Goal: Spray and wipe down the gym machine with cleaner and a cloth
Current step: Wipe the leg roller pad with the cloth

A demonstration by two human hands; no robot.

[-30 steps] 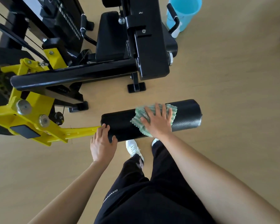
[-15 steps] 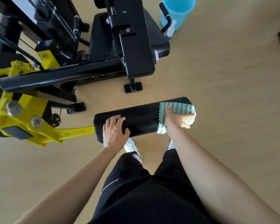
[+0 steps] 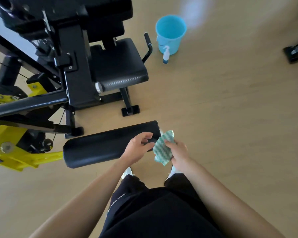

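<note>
Person stands over the leg-roller end of the gym machine [image 3: 76, 74], looking down. The right hand [image 3: 178, 152] has the green-white cloth [image 3: 163, 148] bunched up, fingers wrapped round it, just off the right end of the black roller pad [image 3: 101, 146]. The cloth's edge is touching or v. nearly touching the pad's end, can't say which. The left hand [image 3: 138, 148] sits over that same end of the pad w/ fingers curved, thumb tip right by the cloth edge. Whether it's actually gripping the pad, pinching the cloth or just hovering, I can't tell.

The pad lies roughly horizontal, fixed at its left end to a yellow arm [image 3: 15, 157] of the machine. Behind it is the black seat [image 3: 120, 69], w/ a handle [image 3: 148, 47] sticking up on its right side. The spray bottle [image 3: 166, 54] stands upright on the wooden floor [image 3: 230, 117], right in front of a light-blue bucket [image 3: 170, 34], both near the seat and well apart from the hands.
</note>
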